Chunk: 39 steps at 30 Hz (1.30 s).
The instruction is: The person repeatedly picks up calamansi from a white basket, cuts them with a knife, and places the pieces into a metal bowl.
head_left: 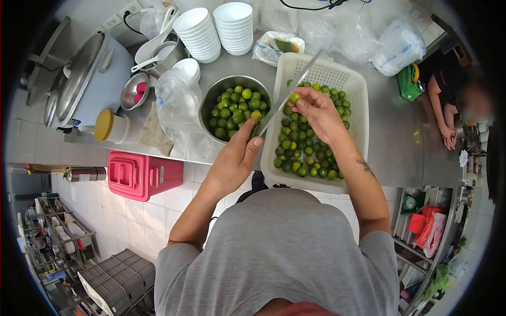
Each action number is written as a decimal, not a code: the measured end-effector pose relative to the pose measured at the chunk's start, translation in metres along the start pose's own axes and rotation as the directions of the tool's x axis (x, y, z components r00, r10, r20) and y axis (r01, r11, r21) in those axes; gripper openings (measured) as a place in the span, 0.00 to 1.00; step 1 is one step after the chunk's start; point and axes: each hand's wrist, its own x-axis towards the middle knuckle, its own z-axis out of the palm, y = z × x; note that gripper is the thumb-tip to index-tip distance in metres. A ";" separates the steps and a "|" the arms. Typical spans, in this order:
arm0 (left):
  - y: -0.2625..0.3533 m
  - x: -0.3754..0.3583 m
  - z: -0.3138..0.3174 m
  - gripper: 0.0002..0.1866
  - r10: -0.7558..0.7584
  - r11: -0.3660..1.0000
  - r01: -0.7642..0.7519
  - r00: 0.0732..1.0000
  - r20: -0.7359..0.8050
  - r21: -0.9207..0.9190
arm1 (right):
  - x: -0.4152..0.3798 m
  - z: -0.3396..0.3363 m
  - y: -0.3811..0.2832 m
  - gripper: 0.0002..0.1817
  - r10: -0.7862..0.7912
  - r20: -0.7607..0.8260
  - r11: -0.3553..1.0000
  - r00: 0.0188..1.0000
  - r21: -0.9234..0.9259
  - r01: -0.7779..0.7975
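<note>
Head camera looks down over the person's grey-shirted shoulders. Which hand is which follows the arms in view.

Left hand: grip clenched on the handle of a long steel-bladed knife, blade running up and away from the grip.

Right hand: fingertips pinch one small round green lime, held against the blade, above a white perforated plastic basket full of more small limes.

Just left of the knife grip: round stainless steel bowl holding limes, touching the basket's edge.

Both containers sit on a steel tabletop. Stacked white bowls lie beyond the steel bowl. Another person's hands rest at the tabletop's far right edge.
</note>
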 end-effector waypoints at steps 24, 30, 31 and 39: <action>0.008 0.008 0.016 0.28 -0.010 0.976 0.000 0.999 0.048 0.217 | -0.022 0.038 0.012 0.13 -0.041 0.074 0.958 0.996 -0.280 0.061; 0.009 0.014 0.018 0.24 0.024 0.996 -0.026 0.999 0.031 0.086 | -0.022 0.035 0.019 0.13 -0.011 0.123 0.941 0.992 -0.334 0.052; 0.009 0.016 0.018 0.23 -0.004 0.997 0.001 0.999 0.036 0.078 | -0.022 0.036 0.021 0.13 -0.001 0.140 0.938 0.990 -0.343 0.050; 0.008 0.015 0.001 0.23 -0.121 0.993 0.121 0.990 0.068 0.007 | -0.014 0.034 -0.002 0.15 0.008 0.175 0.945 0.985 -0.322 0.050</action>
